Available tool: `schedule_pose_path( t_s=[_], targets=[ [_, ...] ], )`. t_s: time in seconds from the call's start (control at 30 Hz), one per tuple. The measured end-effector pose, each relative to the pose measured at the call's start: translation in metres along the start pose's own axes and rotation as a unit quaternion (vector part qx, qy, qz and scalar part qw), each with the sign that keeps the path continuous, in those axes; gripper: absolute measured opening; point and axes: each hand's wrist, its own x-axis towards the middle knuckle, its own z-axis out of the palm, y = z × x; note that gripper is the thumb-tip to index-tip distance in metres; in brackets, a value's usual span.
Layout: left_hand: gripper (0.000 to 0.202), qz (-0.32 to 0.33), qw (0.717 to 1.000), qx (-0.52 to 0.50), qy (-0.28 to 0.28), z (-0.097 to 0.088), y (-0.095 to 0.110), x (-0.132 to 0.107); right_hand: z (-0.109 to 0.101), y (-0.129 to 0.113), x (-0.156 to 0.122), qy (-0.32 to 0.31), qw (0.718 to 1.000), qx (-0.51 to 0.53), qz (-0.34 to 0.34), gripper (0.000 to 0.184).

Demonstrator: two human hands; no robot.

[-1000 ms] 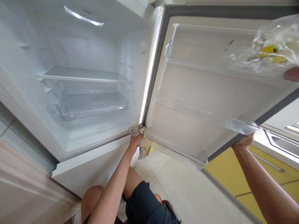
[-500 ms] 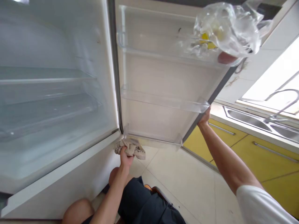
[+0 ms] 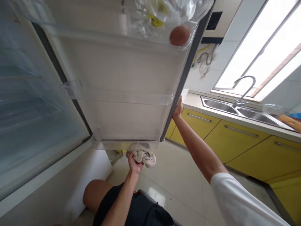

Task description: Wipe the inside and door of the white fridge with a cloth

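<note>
A crumpled beige cloth (image 3: 142, 155) with dark patterned patches is gripped in my left hand (image 3: 135, 164), just under the bottom shelf of the fridge door. My right hand (image 3: 178, 109) is wrapped around the outer edge of the open fridge door (image 3: 117, 69); its fingers are partly hidden behind that edge. Clear plastic bins line the door: a bottom one (image 3: 113, 145), a middle one (image 3: 124, 96) and a top one. In the top bin sit a reddish-brown egg-like object (image 3: 180, 35) and a crinkled clear plastic bag (image 3: 169, 11) with something yellow.
At left stands the fridge interior (image 3: 21, 103) with glass shelves. Yellow cabinets (image 3: 244, 144) run along the right under a counter with a double steel sink (image 3: 221, 105) and a faucet (image 3: 245, 91). Pale floor tiles (image 3: 178, 182) lie below my knees.
The view has turned right, and the door appears swung more across in front of me. My left hand has moved the cloth from the hinge corner to below the middle of the bottom bin.
</note>
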Motion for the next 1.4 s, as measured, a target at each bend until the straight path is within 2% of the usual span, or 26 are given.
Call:
schedule_pose_path(
  t_s=[0.17,0.3,0.4,0.63,0.73,0.83,0.93,1.07,1.17,1.23,1.33,1.4],
  targets=[
    [0.010,-0.041,0.999,0.009,0.007,0.014,-0.045,-0.011,-0.003,0.003,0.001,-0.030,0.999,-0.018,-0.009,0.063],
    [0.018,-0.084,0.996,0.014,-0.014,0.029,-0.082,-0.019,-0.004,0.003,-0.001,-0.026,0.999,-0.026,-0.006,0.063],
    [0.032,-0.113,0.992,0.011,-0.049,0.042,-0.105,-0.021,-0.003,0.001,-0.003,-0.020,0.999,-0.025,-0.007,0.062],
    [0.039,-0.201,0.967,0.001,-0.156,0.070,-0.145,-0.023,-0.001,-0.003,-0.008,0.003,0.999,-0.016,-0.029,0.060],
    [0.045,-0.203,0.965,0.001,-0.168,0.083,-0.144,-0.030,-0.001,-0.002,-0.007,0.005,0.999,-0.021,-0.031,0.060],
    [0.040,-0.185,0.972,0.007,-0.144,0.095,-0.131,-0.036,-0.001,0.000,-0.006,0.008,0.999,-0.022,-0.028,0.059],
    [0.041,-0.183,0.971,0.031,-0.148,0.104,-0.121,-0.039,-0.001,0.000,-0.005,-0.001,0.999,-0.014,-0.030,0.055],
    [0.037,-0.134,0.981,0.058,-0.131,0.108,-0.127,-0.036,0.000,0.000,-0.005,0.008,1.000,-0.004,-0.021,0.053],
    [0.044,-0.086,0.989,0.059,-0.101,0.104,-0.139,-0.031,-0.001,-0.001,-0.006,0.002,1.000,-0.006,-0.021,0.053],
    [0.048,-0.080,0.990,0.063,-0.097,0.096,-0.143,-0.030,-0.002,0.000,-0.007,-0.003,1.000,-0.002,-0.027,0.051],
    [0.045,-0.082,0.991,0.066,-0.089,0.078,-0.139,-0.035,-0.003,0.001,-0.007,-0.012,0.999,-0.005,-0.035,0.050],
    [0.039,-0.044,0.995,0.070,-0.048,0.065,-0.128,-0.043,-0.003,0.002,-0.006,-0.008,0.999,-0.010,-0.037,0.050]
  ],
)
